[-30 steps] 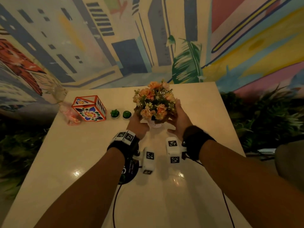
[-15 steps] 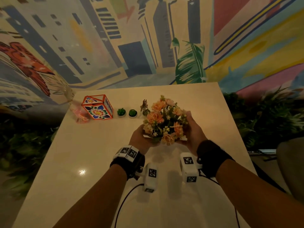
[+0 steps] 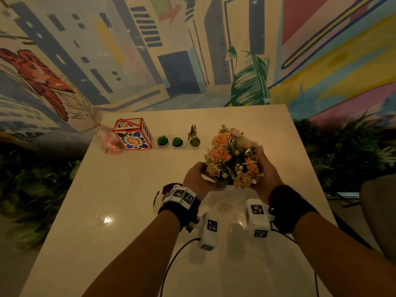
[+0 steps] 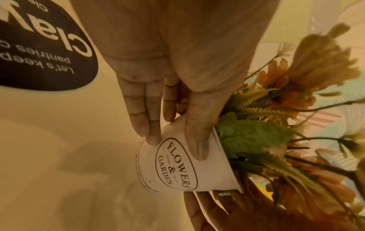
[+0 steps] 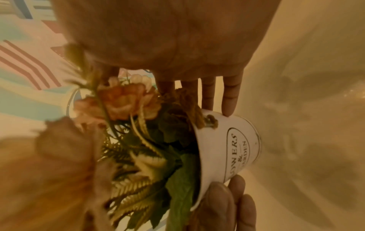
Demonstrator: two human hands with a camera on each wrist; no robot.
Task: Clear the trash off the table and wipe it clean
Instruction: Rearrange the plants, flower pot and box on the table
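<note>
Holding the flower pot (image 3: 227, 185) between both hands, the person has it up off the table (image 3: 128, 211), out over the middle right of the top and tipped a little away from them. Left hand (image 3: 198, 177) on the near left side: in the left wrist view the fingers (image 4: 150, 125) lie long against the white wall of the pot and the thumb presses right beside the oval "Flowers & Garden" label. Right hand (image 3: 265, 168) cups the far right side, its fingertips (image 5: 229, 107) touching the rim, with the other hand's thumb showing under the pot's lower edge. So both hands are wrapped on it, neither one free.

How will it handle? The pot looks like thin painted metal or enamel, smooth and likely a bit slick, stiff enough to squeeze without harm. The flowers (image 3: 233, 155) look artificial, so probably light, but the bunch is tall and wide, which makes the whole thing top-heavy; tilted like this, the bunch could sag or slide out. Best hold, by my reading, is exactly where the palms are, low on the pot wall under the rim, never by the stems, which bend.

Back along the far edge sit a patterned box (image 3: 134, 135), three small plants (image 3: 177, 142) in a row and a crinkled plastic wrapper (image 3: 108, 142). A dark round sticker (image 4: 39, 46) lies on the table just by the left wrist.
</note>
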